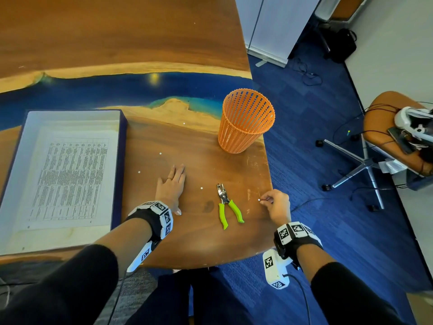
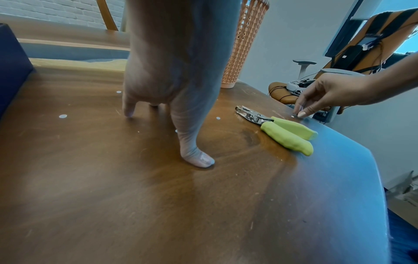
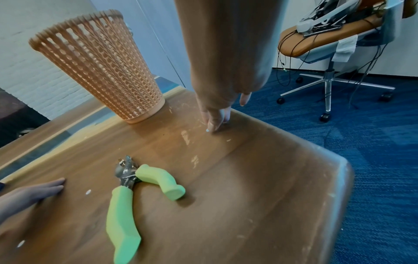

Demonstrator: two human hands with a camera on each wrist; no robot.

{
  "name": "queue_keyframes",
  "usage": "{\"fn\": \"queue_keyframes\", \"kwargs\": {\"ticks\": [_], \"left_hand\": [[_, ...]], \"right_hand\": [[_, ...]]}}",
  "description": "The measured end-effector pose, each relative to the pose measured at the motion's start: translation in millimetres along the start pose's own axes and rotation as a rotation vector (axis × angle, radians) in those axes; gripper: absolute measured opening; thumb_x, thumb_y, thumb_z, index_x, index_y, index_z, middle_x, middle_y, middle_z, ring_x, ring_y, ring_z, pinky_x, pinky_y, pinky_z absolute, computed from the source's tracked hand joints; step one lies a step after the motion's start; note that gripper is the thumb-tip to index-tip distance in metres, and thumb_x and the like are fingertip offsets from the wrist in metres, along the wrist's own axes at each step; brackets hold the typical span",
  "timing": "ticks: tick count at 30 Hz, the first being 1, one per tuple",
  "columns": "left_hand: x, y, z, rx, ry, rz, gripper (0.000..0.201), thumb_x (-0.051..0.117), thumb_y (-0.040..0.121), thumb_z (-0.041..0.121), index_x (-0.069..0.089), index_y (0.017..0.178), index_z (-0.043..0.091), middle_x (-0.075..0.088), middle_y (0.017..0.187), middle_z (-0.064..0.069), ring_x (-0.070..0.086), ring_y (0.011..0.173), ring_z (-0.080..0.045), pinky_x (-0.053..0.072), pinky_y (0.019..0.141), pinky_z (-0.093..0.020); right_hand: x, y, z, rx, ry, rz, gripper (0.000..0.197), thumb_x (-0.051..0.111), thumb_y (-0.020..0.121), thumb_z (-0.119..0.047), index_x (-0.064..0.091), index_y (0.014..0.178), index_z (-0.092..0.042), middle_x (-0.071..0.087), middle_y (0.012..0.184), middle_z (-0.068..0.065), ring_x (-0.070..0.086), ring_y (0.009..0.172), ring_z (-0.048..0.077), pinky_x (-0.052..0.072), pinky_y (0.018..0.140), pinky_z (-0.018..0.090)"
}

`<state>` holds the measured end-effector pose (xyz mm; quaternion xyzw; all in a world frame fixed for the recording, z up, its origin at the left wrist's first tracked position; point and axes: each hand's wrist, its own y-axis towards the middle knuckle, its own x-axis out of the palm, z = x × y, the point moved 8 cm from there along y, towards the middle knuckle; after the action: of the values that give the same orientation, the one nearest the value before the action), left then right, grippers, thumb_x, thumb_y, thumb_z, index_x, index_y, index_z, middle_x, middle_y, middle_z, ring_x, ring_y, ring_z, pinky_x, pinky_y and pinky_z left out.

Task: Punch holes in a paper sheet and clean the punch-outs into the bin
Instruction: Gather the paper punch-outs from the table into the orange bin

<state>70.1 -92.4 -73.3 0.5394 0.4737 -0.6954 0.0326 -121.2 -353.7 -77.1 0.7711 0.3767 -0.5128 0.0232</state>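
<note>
My left hand (image 1: 174,181) lies flat on the wooden table (image 1: 199,242), fingers straight, holding nothing. The hole punch (image 1: 226,205) with green handles lies to its right, untouched. My right hand (image 1: 266,201) is near the table's right edge, fingers curled, thumb and forefinger tips down on the wood beside one white punch-out (image 1: 259,200). That dot (image 3: 207,130) lies flat at the fingertips (image 3: 213,126), not between them. Several more punch-outs (image 1: 201,188) are scattered around the left hand. The orange mesh bin (image 1: 246,120) stands upright behind. The printed sheet (image 1: 70,177) lies in a shallow box.
The dark-edged box (image 1: 123,160) holding the sheet fills the table's left side. The table's rounded edge (image 1: 269,179) runs just right of my right hand, with blue carpet below. An office chair (image 1: 384,127) loaded with cables and gear stands to the right.
</note>
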Motion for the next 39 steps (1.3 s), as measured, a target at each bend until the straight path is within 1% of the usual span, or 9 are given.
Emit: {"fn": "queue_keyframes", "kwargs": {"ticks": [5, 9, 14, 22, 28, 32, 35, 38, 39], "left_hand": [[1, 0, 0, -0.005, 0.009, -0.007, 0.136, 0.085, 0.060, 0.042, -0.011, 0.150, 0.008, -0.024, 0.158, 0.001, -0.011, 0.149, -0.022, 0.024, 0.114, -0.050], [1, 0, 1, -0.010, 0.008, -0.008, 0.137, 0.086, 0.060, 0.042, -0.011, 0.150, 0.007, -0.024, 0.158, 0.001, -0.011, 0.149, -0.022, 0.024, 0.114, -0.051], [2, 1, 1, -0.007, 0.009, -0.006, 0.136, 0.086, 0.060, 0.041, -0.011, 0.150, 0.007, -0.025, 0.158, 0.000, -0.012, 0.148, -0.023, 0.028, 0.113, -0.048], [2, 1, 3, -0.005, -0.008, -0.006, 0.135, 0.086, 0.061, 0.039, -0.011, 0.150, 0.007, -0.027, 0.157, 0.001, -0.013, 0.148, -0.022, 0.032, 0.110, -0.046], [2, 1, 3, -0.001, 0.002, 0.000, 0.134, 0.085, 0.062, 0.039, -0.011, 0.150, 0.006, -0.027, 0.157, 0.001, -0.013, 0.148, -0.023, 0.034, 0.109, -0.045], [2, 1, 4, -0.002, -0.003, 0.007, 0.133, 0.087, 0.060, 0.038, -0.006, 0.150, 0.007, -0.025, 0.158, 0.001, -0.011, 0.149, -0.022, 0.035, 0.108, -0.045], [1, 0, 2, -0.001, -0.011, 0.010, 0.133, 0.087, 0.059, 0.037, -0.005, 0.150, 0.007, -0.024, 0.158, 0.001, -0.010, 0.149, -0.022, 0.035, 0.108, -0.046], [1, 0, 2, 0.006, -0.008, 0.008, 0.135, 0.087, 0.059, 0.038, -0.007, 0.150, 0.006, -0.024, 0.158, 0.001, -0.010, 0.149, -0.023, 0.035, 0.108, -0.046], [0, 0, 2, 0.008, -0.004, 0.008, 0.136, 0.087, 0.059, 0.039, -0.008, 0.150, 0.006, -0.024, 0.158, 0.001, -0.010, 0.149, -0.023, 0.035, 0.108, -0.045]], "right_hand": [[2, -3, -2, -0.023, -0.019, 0.037, 0.005, 0.075, 0.075, -0.013, 0.071, 0.077, -0.016, 0.070, 0.088, 0.002, 0.064, 0.086, 0.025, 0.039, 0.093, 0.047], [0, -6, -7, -0.036, -0.111, 0.063, 0.004, 0.070, 0.080, -0.014, 0.073, 0.080, -0.013, 0.071, 0.095, 0.003, 0.062, 0.089, 0.026, 0.030, 0.091, 0.041], [2, -7, -11, -0.058, -0.164, 0.069, 0.006, 0.066, 0.083, -0.013, 0.072, 0.081, -0.013, 0.070, 0.098, 0.001, 0.062, 0.089, 0.025, 0.026, 0.087, 0.039], [9, -7, -15, -0.074, -0.199, 0.046, 0.014, 0.055, 0.085, 0.002, 0.067, 0.081, -0.005, 0.065, 0.096, 0.008, 0.058, 0.088, 0.028, 0.015, 0.075, 0.032], [16, -3, -19, -0.044, -0.225, -0.042, 0.027, 0.044, 0.081, 0.013, 0.055, 0.074, -0.011, 0.047, 0.086, 0.003, 0.053, 0.088, 0.029, 0.015, 0.079, 0.034], [19, -6, -18, -0.019, -0.302, -0.061, 0.034, 0.039, 0.082, 0.017, 0.060, 0.092, -0.008, 0.053, 0.106, 0.010, 0.049, 0.103, 0.027, 0.028, 0.089, 0.045], [12, -6, -17, 0.031, -0.192, -0.047, 0.028, 0.036, 0.088, 0.010, 0.059, 0.100, -0.002, 0.053, 0.115, 0.016, 0.047, 0.109, 0.031, 0.028, 0.097, 0.051], [-11, -4, -32, 0.008, -0.083, 0.032, 0.014, 0.040, 0.095, -0.004, 0.053, 0.093, -0.005, 0.052, 0.103, 0.015, 0.047, 0.093, 0.025, 0.031, 0.092, 0.039], [-22, -2, -40, -0.021, -0.056, 0.091, 0.012, 0.042, 0.094, -0.004, 0.053, 0.089, -0.006, 0.053, 0.098, 0.013, 0.045, 0.086, 0.020, 0.032, 0.092, 0.041]]}}
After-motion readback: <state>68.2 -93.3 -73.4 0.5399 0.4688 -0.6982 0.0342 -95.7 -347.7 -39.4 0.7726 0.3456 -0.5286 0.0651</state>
